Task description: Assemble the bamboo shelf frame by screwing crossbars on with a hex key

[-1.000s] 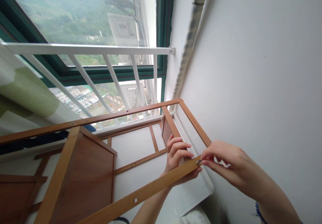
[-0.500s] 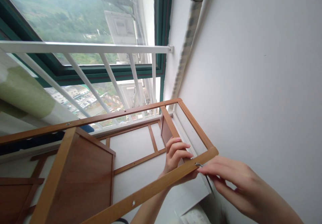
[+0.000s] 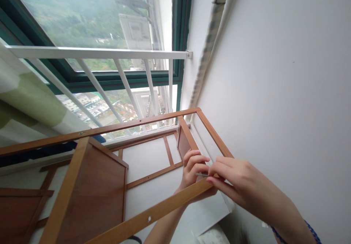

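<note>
A brown wooden frame (image 3: pixel 164 204) of a rack lies tilted before me, its rails running away to the upper left. My left hand (image 3: pixel 192 171) is closed around the end crossbar (image 3: pixel 187 130), close to the near corner. At that same corner, my right hand (image 3: pixel 238 182) pinches a thin metal hex key (image 3: pixel 202 174) against the near rail. The key's long arm points left across the rail, toward my left fingers. Its short end is hidden under my right fingers. A screw hole (image 3: pixel 149 219) shows further down the near rail.
Wooden panels (image 3: pixel 98 185) stand across the frame at the left. Behind it rises a white railing (image 3: pixel 123 54) before a green-framed window (image 3: pixel 178 68). A bare white wall (image 3: pixel 287 90) borders the right side, and a curtain (image 3: pixel 35 98) hangs at the left.
My right hand has moved up and left over the frame's corner. The hex key has swung from pointing down on the near side to lying across the rail, pointing left. My left hand stays put.
</note>
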A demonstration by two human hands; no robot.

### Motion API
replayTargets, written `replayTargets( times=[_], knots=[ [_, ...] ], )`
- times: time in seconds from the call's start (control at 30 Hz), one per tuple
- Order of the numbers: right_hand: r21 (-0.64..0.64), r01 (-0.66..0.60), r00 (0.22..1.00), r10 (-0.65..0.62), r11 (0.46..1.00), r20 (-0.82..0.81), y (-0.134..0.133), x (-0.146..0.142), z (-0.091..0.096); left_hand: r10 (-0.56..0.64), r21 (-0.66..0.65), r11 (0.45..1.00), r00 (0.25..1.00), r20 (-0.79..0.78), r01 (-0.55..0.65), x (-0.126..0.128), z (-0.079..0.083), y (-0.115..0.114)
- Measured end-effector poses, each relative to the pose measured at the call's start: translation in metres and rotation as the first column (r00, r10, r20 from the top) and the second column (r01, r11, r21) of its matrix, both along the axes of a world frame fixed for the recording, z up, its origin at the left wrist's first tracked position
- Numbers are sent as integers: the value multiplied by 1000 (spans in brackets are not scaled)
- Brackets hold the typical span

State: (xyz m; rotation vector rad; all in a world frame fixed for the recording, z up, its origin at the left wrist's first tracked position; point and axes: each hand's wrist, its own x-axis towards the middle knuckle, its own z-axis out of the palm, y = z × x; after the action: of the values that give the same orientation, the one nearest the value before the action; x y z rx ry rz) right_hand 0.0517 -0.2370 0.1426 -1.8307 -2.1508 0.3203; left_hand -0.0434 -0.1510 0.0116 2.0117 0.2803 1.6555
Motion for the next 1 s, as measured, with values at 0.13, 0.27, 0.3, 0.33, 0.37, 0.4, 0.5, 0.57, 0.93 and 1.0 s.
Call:
replayTargets(
  times=[0.13,0.27,0.3,0.33,0.37,0.4,0.5,0.57,0.93,1.0],
  knots=[
    [-197,71,980,-105,978,-169,8,5,2,-3,16,1000,1000,-14,4,0,-1,0],
    [-224,81,955,-140,971,-261,8,8,3,-14,30,999,1000,-17,14,0,-5,2],
    [-217,73,957,-130,973,-260,7,9,2,-14,27,1000,1000,-20,15,0,-5,2],
    [-213,67,959,-122,975,-256,7,10,2,-13,22,1000,1000,-23,13,0,-6,2],
    [-214,62,961,-116,975,-252,6,11,2,-11,17,1000,1000,-24,12,-1,-6,2],
    [-213,59,961,-113,975,-251,5,11,1,-12,16,1000,1000,-25,13,-1,-5,1],
    [-216,51,963,-105,975,-247,2,15,0,-10,6,1000,999,-33,10,-1,-5,1],
    [-219,32,962,-89,975,-256,-1,18,-1,-8,3,1000,999,-40,8,-1,-4,1],
    [-127,-5,965,-28,992,-259,-8,31,0,-43,11,999,999,-25,43,-2,-3,3],
    [-98,21,975,-42,995,-218,-9,32,0,-34,15,999,999,-19,34,-2,-3,3]
  ],
)
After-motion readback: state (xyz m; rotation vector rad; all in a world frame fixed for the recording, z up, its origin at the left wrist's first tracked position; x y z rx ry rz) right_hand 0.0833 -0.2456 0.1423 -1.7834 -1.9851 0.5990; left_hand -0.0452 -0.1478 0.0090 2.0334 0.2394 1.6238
